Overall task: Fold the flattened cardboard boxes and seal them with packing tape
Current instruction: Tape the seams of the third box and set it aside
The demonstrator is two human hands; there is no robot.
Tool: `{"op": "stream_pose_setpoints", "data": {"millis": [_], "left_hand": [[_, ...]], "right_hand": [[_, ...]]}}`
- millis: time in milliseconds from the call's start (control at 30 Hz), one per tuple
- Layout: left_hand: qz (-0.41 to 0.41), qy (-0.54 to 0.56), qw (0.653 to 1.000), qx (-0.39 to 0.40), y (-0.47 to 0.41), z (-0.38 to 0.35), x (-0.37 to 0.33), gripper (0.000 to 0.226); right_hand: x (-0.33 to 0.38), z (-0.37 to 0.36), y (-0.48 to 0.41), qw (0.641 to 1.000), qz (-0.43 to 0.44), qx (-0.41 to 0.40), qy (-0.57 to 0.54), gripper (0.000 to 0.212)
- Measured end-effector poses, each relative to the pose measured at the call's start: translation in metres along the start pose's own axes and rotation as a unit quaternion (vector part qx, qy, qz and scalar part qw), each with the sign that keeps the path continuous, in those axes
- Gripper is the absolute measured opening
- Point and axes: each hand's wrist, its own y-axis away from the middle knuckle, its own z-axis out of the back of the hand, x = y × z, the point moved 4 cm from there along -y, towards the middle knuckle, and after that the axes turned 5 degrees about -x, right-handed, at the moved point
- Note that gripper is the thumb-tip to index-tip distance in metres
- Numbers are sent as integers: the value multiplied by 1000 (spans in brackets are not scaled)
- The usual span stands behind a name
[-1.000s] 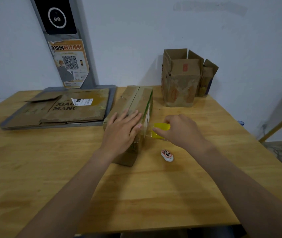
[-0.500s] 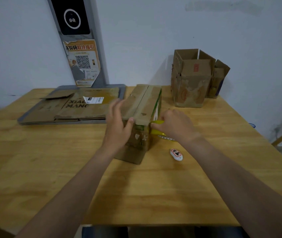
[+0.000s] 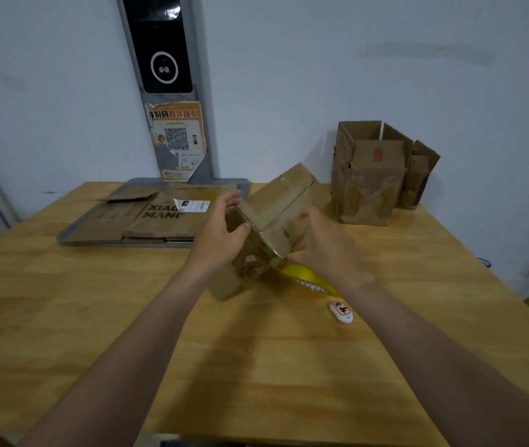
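Observation:
A long brown cardboard box (image 3: 276, 204) is tilted up off the wooden table (image 3: 256, 366), its far end raised and its near end low. My left hand (image 3: 221, 233) grips its left side, thumb on the top seam. My right hand (image 3: 324, 250) holds its right side. A yellow tape dispenser (image 3: 305, 275) with a toothed edge lies on the table just under my right hand and the box. Flattened boxes (image 3: 147, 217) lie stacked at the back left.
Two folded, open-topped boxes (image 3: 372, 175) stand at the back right by the wall. A small white and orange tag (image 3: 341, 311) lies near the dispenser. The flattened boxes rest on a grey tray (image 3: 73, 237). A dark panel with a poster (image 3: 176, 140) stands behind.
Both hands have moved onto the box's sides and lifted it, tilting its far end up. My right hand has let go of the yellow dispenser, which now lies on the table.

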Motion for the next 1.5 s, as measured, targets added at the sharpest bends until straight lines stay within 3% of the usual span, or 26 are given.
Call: {"op": "stream_pose_setpoints", "data": {"millis": [167,267,367,500,700,800,867,933,1000,1100,1167,1267,1367,1500], "left_hand": [[-6,27,1000,1,-14,9,-6,57],[-15,35,999,-6,-29,16,-19,56],[-10,32,999,-5,-48,25,-37,50],[-30,-1,1000,5,-61,30,-61,49],[-17,47,998,50,-63,32,-72,68],[13,150,989,-13,-63,35,-76,73],[48,188,978,-84,-59,41,-75,62],[70,134,982,-115,-55,44,-71,36],[84,45,992,-77,-48,40,-71,19],[85,-76,992,44,-34,24,-80,58],[86,-132,985,76,-28,15,-90,72],[87,-82,991,63,-26,11,-111,71],[27,-94,995,33,-27,25,-145,64],[20,-93,991,96,-26,39,-175,43]], "right_hand": [[16,25,-17,984,164,-66,-3,121],[35,42,-42,958,278,-55,43,125],[55,45,-61,941,331,0,73,126],[75,39,-66,931,365,9,19,128],[78,33,-70,933,359,-24,24,125],[80,42,-79,945,322,-25,47,122],[77,52,-87,957,284,-25,54,114],[72,63,-93,971,238,-27,27,101],[67,73,-98,980,190,-56,-13,91],[66,87,-100,984,127,-110,-58,86],[67,97,-101,982,92,-142,-88,82],[64,115,-103,976,40,-160,-142,78],[56,130,-99,971,21,-164,-172,77],[45,135,-90,962,2,-103,-254,75]]}}
